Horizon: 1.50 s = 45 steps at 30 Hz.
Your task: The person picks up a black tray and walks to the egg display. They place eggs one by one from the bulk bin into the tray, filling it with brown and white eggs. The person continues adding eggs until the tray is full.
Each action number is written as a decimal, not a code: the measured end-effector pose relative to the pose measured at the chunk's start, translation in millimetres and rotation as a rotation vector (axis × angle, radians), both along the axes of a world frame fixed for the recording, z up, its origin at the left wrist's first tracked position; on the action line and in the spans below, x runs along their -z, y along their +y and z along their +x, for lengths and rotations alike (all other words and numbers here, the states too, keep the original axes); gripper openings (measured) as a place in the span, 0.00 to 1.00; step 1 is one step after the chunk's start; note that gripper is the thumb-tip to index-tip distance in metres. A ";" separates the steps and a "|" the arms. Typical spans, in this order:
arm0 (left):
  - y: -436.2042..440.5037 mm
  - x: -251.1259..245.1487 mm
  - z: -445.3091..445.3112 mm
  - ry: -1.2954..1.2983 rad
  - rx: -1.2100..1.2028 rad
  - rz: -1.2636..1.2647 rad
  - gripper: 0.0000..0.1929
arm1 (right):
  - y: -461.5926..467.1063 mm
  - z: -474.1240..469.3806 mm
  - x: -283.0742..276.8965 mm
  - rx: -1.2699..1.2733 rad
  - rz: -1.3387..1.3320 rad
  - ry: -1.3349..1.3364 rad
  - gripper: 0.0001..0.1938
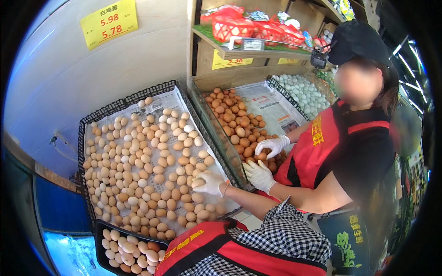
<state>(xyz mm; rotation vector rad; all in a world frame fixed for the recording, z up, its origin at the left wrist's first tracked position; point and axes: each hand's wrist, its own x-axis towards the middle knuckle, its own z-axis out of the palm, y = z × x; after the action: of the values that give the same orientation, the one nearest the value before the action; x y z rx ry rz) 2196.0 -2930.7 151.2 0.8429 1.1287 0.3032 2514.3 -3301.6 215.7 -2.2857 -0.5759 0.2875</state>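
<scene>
My right hand (211,183), in a white glove, reaches in from the right over a black plastic crate (81,148). Its fingers are curled around a light-brown egg (198,183) near the crate's right side. Many beige and pale eggs (138,162) lie loosely spread around it on newspaper (174,98) lining the crate. My left hand is out of view. In front of my red apron (193,246), at the bottom left, a smaller black tray (99,250) holds a heap of beige eggs (126,250).
Right of the crate, beyond a glass divider (221,145), a co-worker's gloved hands (264,165) are among brown eggs (241,120). Behind are pale bluish eggs (302,91) and a shelf (238,53) with red net-wrapped baskets (234,29). A yellow price sign (109,24) hangs on the wall.
</scene>
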 end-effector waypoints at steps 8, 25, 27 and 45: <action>3.2 -7.2 18.7 -0.022 0.073 0.005 0.15 | 12.0 -59.8 39.9 0.039 0.890 1.076 0.13; -0.8 -7.1 54.7 -0.050 0.209 -0.002 0.14 | -26.6 -96.9 28.9 -0.134 1.235 1.346 0.14; -3.5 -6.4 56.8 -0.046 0.228 0.004 0.14 | -44.7 -97.6 5.5 -0.010 1.236 1.245 0.14; -8.8 -8.0 88.4 -0.053 0.300 -0.017 0.14 | -100.7 -77.0 -4.0 0.304 1.768 1.108 0.14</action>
<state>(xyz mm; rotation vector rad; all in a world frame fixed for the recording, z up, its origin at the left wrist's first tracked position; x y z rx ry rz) 2284.4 -2939.6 159.2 0.9686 0.9386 0.0665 2437.3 -3402.3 219.7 -0.2945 0.1826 0.5126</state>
